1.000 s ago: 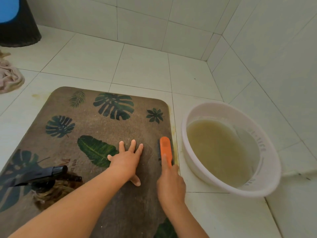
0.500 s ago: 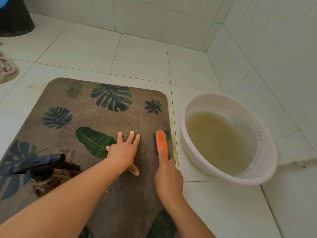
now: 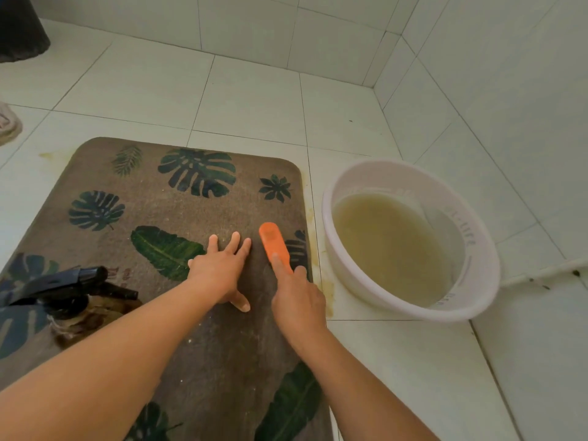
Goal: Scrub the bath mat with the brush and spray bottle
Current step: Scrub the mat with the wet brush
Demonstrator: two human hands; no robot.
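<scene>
A brown, rounded-corner bath mat printed with dark green leaves (image 3: 178, 218) lies flat on the white tiled floor (image 3: 254, 100), near the corner of the room. The left hand (image 3: 219, 272) is pressed palm down on the mat's middle, its fingers (image 3: 234, 241) spread apart and holding nothing, the thumb sticking out toward the person. Just to its right, the right hand (image 3: 299, 302) is closed around the near end of a long orange plastic brush (image 3: 275, 246), with the index finger stretched along the brush's back. The brush lies on the mat close to its right edge, pointing away from the person, over a dark leaf print; its bristles are hidden beneath it. At the mat's left edge stands a spray bottle with a black trigger head (image 3: 63, 288), its nozzle pointing right toward the hands, well apart from both; the body under the head looks brownish and is hard to make out. Off the mat to the right, a round white plastic basin (image 3: 477, 249) sits on the floor, just beside the mat's edge, partly full of cloudy yellowish water (image 3: 391, 246). Yellowish stains mark the tile along the mat's right edge. A dark object (image 3: 22, 30) shows in the far left corner.
</scene>
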